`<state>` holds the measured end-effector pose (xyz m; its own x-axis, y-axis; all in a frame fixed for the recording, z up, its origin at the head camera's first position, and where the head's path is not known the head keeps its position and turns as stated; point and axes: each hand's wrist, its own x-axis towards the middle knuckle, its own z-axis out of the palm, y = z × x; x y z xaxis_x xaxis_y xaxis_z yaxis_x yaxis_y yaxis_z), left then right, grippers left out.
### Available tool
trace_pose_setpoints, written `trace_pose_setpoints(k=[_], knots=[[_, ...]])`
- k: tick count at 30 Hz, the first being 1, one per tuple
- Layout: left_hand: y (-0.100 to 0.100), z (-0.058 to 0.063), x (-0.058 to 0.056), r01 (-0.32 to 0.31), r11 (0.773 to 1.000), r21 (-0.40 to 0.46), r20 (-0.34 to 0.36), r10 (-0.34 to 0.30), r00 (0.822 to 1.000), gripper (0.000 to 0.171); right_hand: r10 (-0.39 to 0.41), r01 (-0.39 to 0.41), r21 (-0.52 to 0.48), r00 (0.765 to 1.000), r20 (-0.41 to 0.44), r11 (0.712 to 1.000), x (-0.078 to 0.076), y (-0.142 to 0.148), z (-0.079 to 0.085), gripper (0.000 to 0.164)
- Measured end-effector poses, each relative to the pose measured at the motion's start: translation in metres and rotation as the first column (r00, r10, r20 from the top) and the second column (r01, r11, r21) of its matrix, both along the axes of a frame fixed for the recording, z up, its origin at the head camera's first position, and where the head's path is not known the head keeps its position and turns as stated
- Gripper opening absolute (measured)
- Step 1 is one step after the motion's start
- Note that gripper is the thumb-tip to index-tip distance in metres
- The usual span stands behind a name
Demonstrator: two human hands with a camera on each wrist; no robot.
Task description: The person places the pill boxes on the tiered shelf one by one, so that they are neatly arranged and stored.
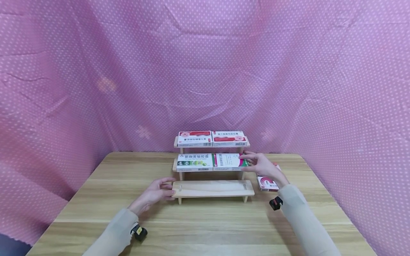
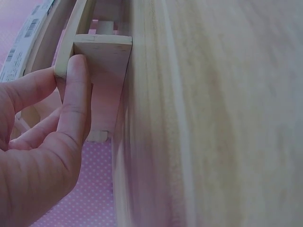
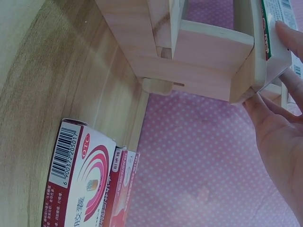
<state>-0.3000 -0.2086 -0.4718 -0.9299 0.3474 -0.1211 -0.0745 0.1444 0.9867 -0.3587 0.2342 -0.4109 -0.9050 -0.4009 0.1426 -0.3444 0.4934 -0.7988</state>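
Mid-frame, the left hand (image 1: 153, 195) is pinching a pale wooden three-tier rack (image 1: 213, 189); the right hand (image 1: 265, 167) is gripping a flat white-green-magenta cardboard box (image 1: 227, 160), partly hiding red-and-white cartons (image 1: 267, 183) right of centre.

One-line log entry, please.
left hand: pinches bottom shelf | right hand: grips green-edged box on middle shelf | top shelf: two red-white boxes | table: loose boxes
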Motion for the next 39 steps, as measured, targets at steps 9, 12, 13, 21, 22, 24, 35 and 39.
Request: trace_pose_setpoints(k=[9,12,13,21,22,24,35,39], knots=[[-0.001,-0.001,0.001,-0.015,1.000,0.005,0.004,0.015,1.000,0.067,0.053,-0.037,-0.179,0.995,0.085,0.983,0.006,0.005,-0.001,0.067],[-0.002,-0.002,0.002,-0.002,1.000,0.025,0.010,0.002,1.000,0.069,0.051,-0.026,-0.243,0.994,0.096,0.970,0.009,0.012,-0.003,0.066],[-0.003,-0.002,0.002,0.002,0.999,0.034,0.013,-0.003,1.000,0.070,0.045,-0.019,-0.260,0.995,0.093,0.966,0.009,0.015,-0.004,0.064],[-0.004,-0.001,0.003,0.025,0.997,0.067,0.026,-0.026,0.999,0.073,-0.046,0.049,-0.188,0.999,0.017,0.981,0.010,0.041,-0.014,0.047],[-0.004,-0.001,0.003,0.026,0.997,0.066,0.026,-0.028,0.999,0.073,-0.045,0.047,-0.177,0.999,0.016,0.983,0.010,0.045,-0.015,0.047],[-0.004,0.000,0.003,0.027,0.998,0.064,0.025,-0.029,0.999,0.073,-0.041,0.043,-0.158,0.999,0.018,0.987,0.009,0.051,-0.019,0.048],[-0.004,0.001,0.002,0.025,0.999,0.034,0.025,-0.026,0.999,0.073,-0.047,0.050,-0.035,0.997,0.065,0.998,0.013,0.085,-0.037,0.051],[-0.004,0.001,0.004,0.035,0.999,0.027,0.010,-0.035,0.999,0.072,-0.066,0.063,0.066,0.997,0.041,0.996,0.016,0.096,-0.038,0.053]])
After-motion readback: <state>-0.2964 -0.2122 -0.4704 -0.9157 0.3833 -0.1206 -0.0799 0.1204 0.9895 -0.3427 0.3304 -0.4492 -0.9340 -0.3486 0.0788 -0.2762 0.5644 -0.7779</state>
